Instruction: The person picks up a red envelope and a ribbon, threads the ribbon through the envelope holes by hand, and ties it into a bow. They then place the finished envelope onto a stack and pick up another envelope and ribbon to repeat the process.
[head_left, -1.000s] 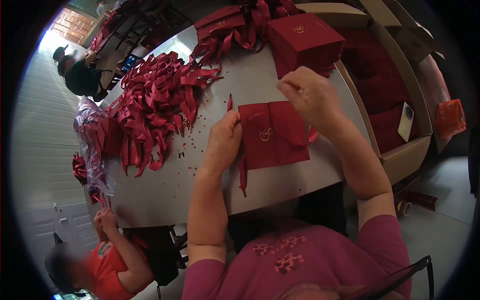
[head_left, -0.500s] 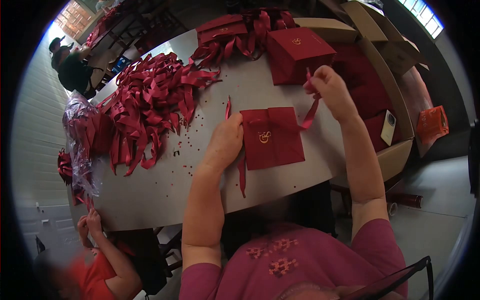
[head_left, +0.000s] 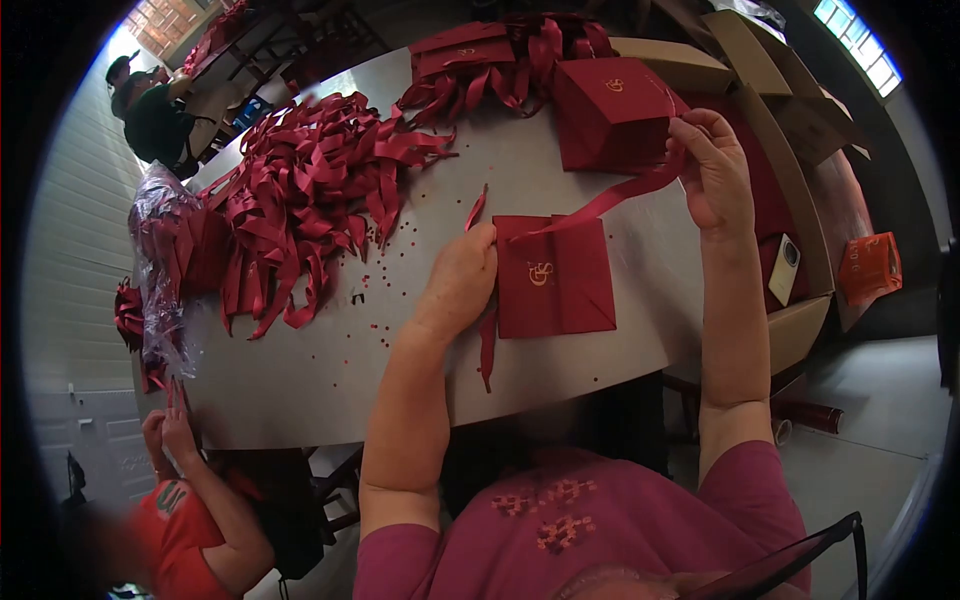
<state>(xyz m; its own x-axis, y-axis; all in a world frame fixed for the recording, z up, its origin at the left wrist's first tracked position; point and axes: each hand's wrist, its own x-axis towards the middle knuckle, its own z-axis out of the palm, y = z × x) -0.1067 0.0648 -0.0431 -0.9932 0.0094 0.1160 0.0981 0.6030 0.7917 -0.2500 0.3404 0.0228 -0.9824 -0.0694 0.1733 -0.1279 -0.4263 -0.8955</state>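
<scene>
Red bag (head_left: 575, 290) flat on desk (head_left: 400, 400), left edge held by left fingers (head_left: 484, 236). Ribbon (head_left: 640, 187) pinched near end by right fingers (head_left: 698, 140). Bag judged light, creasable, best gripped edgewise; ribbon limp, slippery.

Left grip (head_left: 463, 277) on the near-side edge of red bag (head_left: 555, 285), bag flat on bench (head_left: 400, 360). Right grip (head_left: 700, 160) pinches red ribbon (head_left: 630, 190) running to bag. Bag stack (head_left: 615, 110) just beside right grip.

On the grey table (head_left: 270, 395) lie tangled red ribbons (head_left: 310, 170), red bags (head_left: 555, 290) and small red specks (head_left: 374, 326).
</scene>
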